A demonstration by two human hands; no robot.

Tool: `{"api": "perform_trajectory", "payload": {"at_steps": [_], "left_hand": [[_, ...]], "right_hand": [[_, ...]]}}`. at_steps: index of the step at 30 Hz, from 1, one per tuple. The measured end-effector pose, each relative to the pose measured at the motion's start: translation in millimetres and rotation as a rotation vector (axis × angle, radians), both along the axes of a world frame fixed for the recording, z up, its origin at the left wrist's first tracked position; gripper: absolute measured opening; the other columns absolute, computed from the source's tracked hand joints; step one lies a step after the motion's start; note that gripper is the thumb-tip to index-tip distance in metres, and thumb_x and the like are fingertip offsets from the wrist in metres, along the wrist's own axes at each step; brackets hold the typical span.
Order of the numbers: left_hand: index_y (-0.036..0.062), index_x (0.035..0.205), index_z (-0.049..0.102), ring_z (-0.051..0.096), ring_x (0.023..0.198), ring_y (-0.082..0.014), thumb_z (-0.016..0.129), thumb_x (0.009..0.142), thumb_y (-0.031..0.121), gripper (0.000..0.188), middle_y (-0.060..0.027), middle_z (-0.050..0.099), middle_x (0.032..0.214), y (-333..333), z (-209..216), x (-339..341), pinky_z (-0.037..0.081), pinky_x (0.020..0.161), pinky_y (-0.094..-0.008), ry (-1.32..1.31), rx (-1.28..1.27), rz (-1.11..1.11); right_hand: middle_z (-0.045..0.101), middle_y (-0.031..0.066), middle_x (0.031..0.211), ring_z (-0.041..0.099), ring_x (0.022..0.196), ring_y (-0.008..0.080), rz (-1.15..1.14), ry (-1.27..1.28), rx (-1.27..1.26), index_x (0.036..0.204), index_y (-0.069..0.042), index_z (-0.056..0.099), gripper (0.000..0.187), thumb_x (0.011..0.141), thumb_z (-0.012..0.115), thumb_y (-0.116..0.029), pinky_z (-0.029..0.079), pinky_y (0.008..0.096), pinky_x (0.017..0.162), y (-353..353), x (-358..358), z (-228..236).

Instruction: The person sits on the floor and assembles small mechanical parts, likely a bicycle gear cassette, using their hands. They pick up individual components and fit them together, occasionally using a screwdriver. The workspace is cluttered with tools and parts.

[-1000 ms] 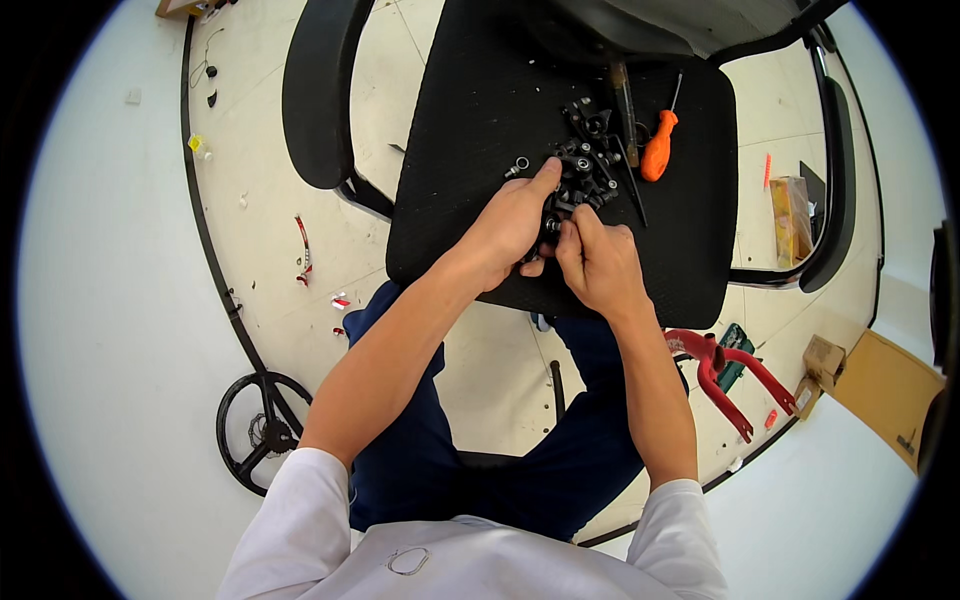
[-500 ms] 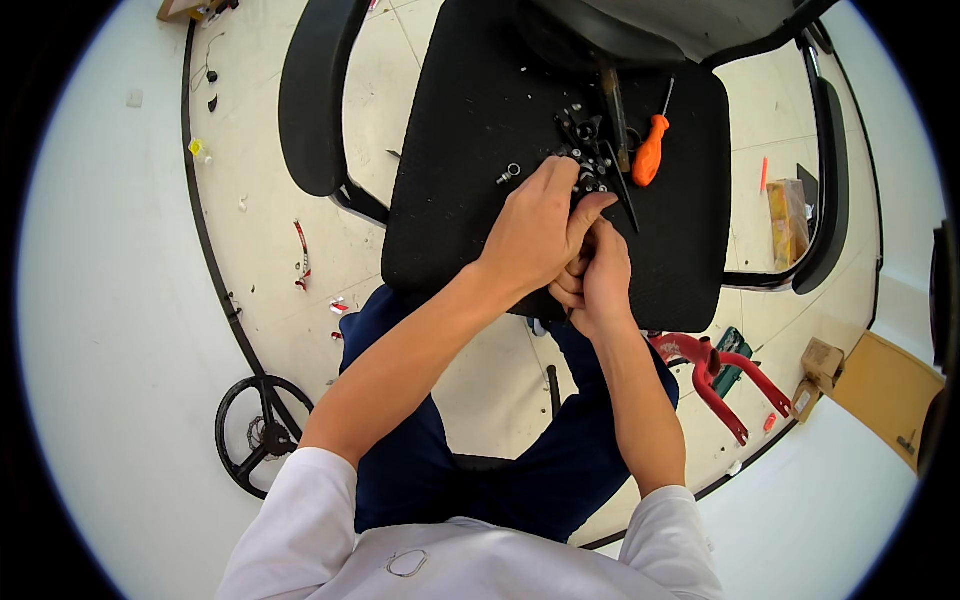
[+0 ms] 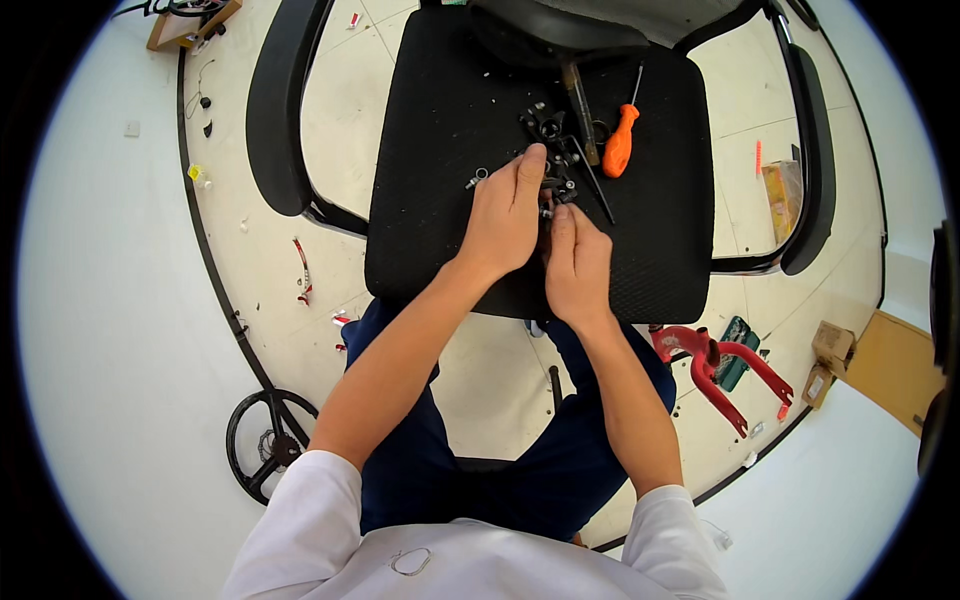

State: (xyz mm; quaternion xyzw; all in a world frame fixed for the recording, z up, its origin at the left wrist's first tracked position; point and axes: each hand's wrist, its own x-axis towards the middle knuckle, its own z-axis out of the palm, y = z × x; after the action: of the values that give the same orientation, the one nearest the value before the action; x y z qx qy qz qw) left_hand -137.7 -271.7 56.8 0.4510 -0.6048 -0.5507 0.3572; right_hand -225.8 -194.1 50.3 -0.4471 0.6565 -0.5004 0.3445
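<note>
Over the black chair seat (image 3: 440, 150), both hands are closed around a small black metal part with silver bolts (image 3: 562, 188). My left hand (image 3: 505, 212) grips it from the left, thumb pointing away along its side. From the right and nearer side, my right hand (image 3: 580, 262) pinches it between thumb and fingertips. Fingers hide much of the part. Just beyond lie more black metal pieces (image 3: 545, 125) and a thin black rod (image 3: 595, 180). Left of my left hand rests a small silver clamp ring (image 3: 480, 177).
A bicycle saddle (image 3: 555, 35) with its rusty post (image 3: 580, 110) lies at the seat's back, beside an orange-handled screwdriver (image 3: 620, 140). Armrests (image 3: 275, 110) flank the seat. A red bicycle fork (image 3: 705, 355), a green case (image 3: 738, 350) and a black spoked wheel (image 3: 270, 445) are on the floor.
My hands have come apart from their tight overlap, and my right fingers have unfolded into a pinch. The small black part now shows between them. The chair appears shifted slightly left and up.
</note>
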Motion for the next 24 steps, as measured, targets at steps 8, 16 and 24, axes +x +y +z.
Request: {"api": "perform_trajectory", "payload": {"at_steps": [8, 16, 24], "left_hand": [[-0.0048, 0.084, 0.061, 0.062, 0.067, -0.0285, 0.039, 0.101, 0.046, 0.058, -0.0153, 0.062, 0.069, -2.8, -0.5, 6.5, 0.047, 0.065, -0.0378, -0.102, 0.255, 0.02], [-0.0002, 0.08, 0.05, 0.056, 0.058, -0.0292, 0.06, 0.094, 0.027, 0.032, -0.0165, 0.056, 0.066, 4.0, -3.1, -3.3, 0.042, 0.053, -0.0365, -0.147, -0.364, 0.004], [0.002, 0.071, 0.059, 0.046, 0.06, -0.0041, 0.063, 0.091, 0.026, 0.032, 0.0024, 0.052, 0.062, -10.8, 2.7, 1.2, 0.036, 0.056, -0.0229, 0.178, 0.277, -0.082]], "right_hand": [[0.053, 0.0155, 0.055, 0.054, 0.044, 0.032, 0.08, 0.193, -0.13, 0.082, 0.001, 0.051, 0.026, 0.1, 0.043, -0.016, 0.04, 0.0384, 0.043, -4.6, -3.3, -1.5], [0.025, -0.0066, 0.053, 0.018, 0.037, 0.005, -0.031, -1.138, 0.454, 0.069, -0.016, 0.034, 0.037, 0.102, 0.039, -0.032, 0.013, 0.0225, 0.034, -6.1, -16.9, 20.6], [0.029, -0.0047, 0.053, 0.024, 0.038, 0.0042, 0.075, -0.822, 0.388, 0.08, -0.008, 0.044, 0.03, 0.103, 0.039, -0.027, 0.016, 0.0228, 0.034, -7.6, -22.8, 29.4]]}}
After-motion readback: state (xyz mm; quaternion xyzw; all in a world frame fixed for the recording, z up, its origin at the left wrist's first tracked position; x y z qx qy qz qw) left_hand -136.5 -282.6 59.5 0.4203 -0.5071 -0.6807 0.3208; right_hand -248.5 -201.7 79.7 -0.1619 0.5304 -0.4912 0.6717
